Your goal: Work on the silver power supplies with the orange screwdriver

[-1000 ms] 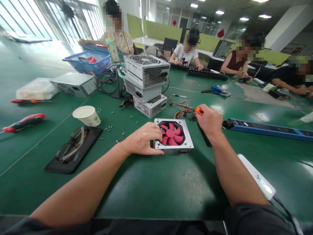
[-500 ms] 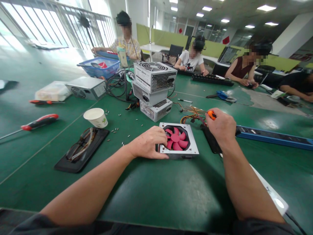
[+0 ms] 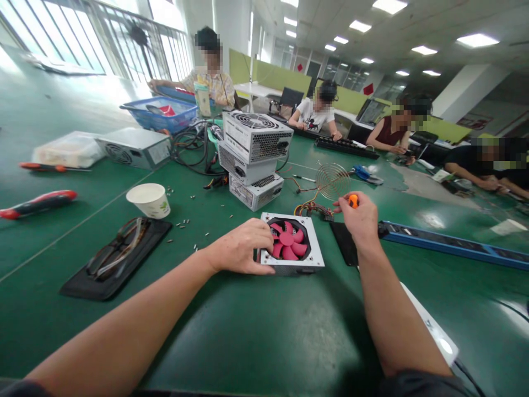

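Note:
A power supply unit (image 3: 317,242) with a red fan (image 3: 287,238) facing up sits on the green table. My left hand (image 3: 243,246) is closed on its left side, with the fingers over the rim of the fan opening and the thumb along the front. To the right of the unit, my right hand (image 3: 357,218) is closed around a screwdriver (image 3: 353,200), whose orange handle end shows; its shaft is hidden. A round wire fan grille (image 3: 333,181) stands upright just past the right fingertips and seems pinched by them. Bundled coloured cables (image 3: 309,209) lie behind the unit.
Three stacked power supplies (image 3: 256,140) stand behind. Leftward are a paper cup (image 3: 149,199), glasses on a black case (image 3: 113,259), scattered small metal pieces and a red-black screwdriver (image 3: 41,204). A blue power strip (image 3: 450,242) lies at right. Several people sit across the table.
My right hand has turned, and the grille has swung from nearly edge-on to facing me. My left hand keeps its hold on the power supply. The whole view has shifted slightly.

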`<action>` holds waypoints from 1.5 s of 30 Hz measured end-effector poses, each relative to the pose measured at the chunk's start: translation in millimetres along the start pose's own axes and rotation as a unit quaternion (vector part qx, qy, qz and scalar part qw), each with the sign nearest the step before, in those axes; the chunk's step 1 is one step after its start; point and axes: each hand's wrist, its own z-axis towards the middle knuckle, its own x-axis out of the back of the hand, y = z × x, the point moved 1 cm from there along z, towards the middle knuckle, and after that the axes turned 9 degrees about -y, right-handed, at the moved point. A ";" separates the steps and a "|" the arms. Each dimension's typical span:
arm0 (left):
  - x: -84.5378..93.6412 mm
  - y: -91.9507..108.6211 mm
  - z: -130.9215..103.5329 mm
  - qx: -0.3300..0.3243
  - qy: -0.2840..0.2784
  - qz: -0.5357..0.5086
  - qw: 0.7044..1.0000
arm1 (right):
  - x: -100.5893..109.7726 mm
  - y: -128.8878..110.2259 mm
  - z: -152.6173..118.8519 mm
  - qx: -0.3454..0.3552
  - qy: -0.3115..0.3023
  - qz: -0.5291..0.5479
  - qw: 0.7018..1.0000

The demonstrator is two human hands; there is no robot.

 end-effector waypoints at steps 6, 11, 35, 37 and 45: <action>1.0 1.2 1.0 -0.003 -0.001 0.004 1.000 | 7.0 -11.4 -3.5 0.024 0.019 0.029 0.999; 2.5 2.2 2.0 -0.018 0.004 0.003 1.000 | 26.2 -37.1 -18.5 0.089 0.068 -0.012 0.994; 2.0 0.7 0.5 0.000 -0.007 -0.009 1.000 | 42.2 -72.2 -48.2 0.251 0.070 -0.180 0.949; 2.1 1.2 0.5 0.002 -0.007 -0.010 1.000 | 43.6 -73.1 -50.7 0.279 0.055 -0.196 0.939; 8.0 -0.4 -2.8 0.011 0.040 -0.070 0.997 | 46.9 -83.4 -66.4 0.360 -0.064 -0.352 0.862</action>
